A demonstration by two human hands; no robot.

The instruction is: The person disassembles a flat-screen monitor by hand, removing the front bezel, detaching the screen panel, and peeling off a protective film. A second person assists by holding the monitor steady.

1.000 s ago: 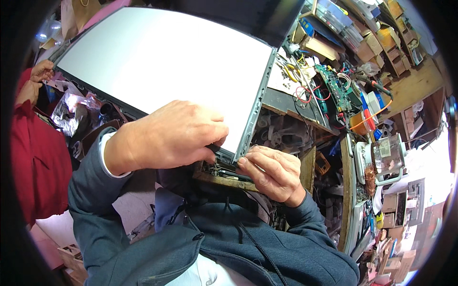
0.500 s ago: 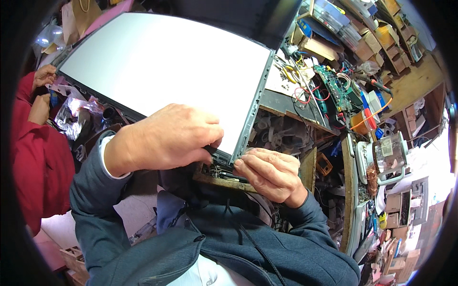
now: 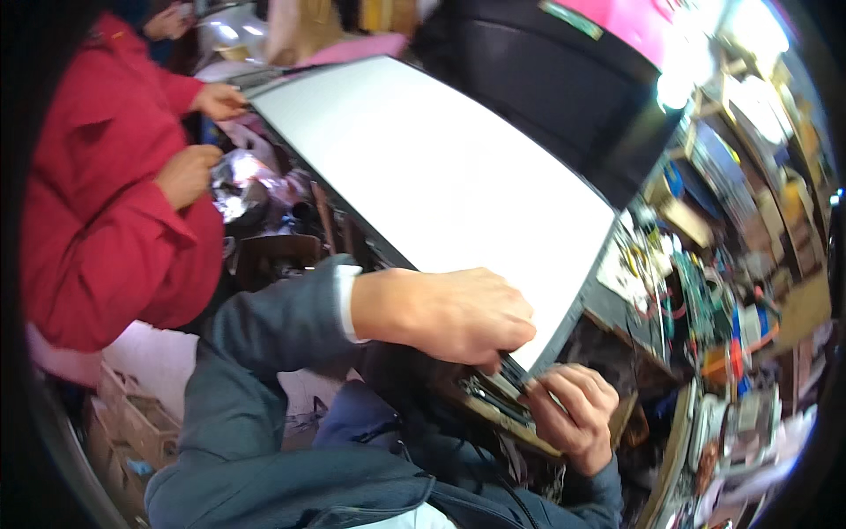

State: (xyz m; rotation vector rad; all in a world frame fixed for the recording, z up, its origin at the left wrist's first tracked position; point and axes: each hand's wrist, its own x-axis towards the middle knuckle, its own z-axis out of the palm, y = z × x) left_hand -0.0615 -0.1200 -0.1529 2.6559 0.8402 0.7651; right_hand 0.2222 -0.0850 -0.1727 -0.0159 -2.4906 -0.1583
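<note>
A large flat screen panel (image 3: 458, 194) with a bright white face and a thin black frame (image 3: 573, 316) lies slanting in front of me. My left hand (image 3: 449, 313) is closed at the frame's near edge, close to the corner; its fingertips are mostly hidden beneath it. At the near right corner, my right hand (image 3: 577, 410) pinches the frame between thumb and fingers. At the panel's far left corner, a person in a red jacket (image 3: 132, 194) has one hand (image 3: 220, 101) on the edge. That person's other hand (image 3: 187, 175) is curled just below.
Behind the panel stands a large black screen (image 3: 546, 88). A wooden drawer (image 3: 520, 430) with small items sits under the near corner. Rightward are a bench with tools and a green circuit board (image 3: 696, 286), and packed shelves (image 3: 758, 159). A wooden crate (image 3: 132, 414) is lower left.
My view has swung left, so panel and hands appear further right and lower, and more of the person in red shows. Both my hands stay at the same near corner.
</note>
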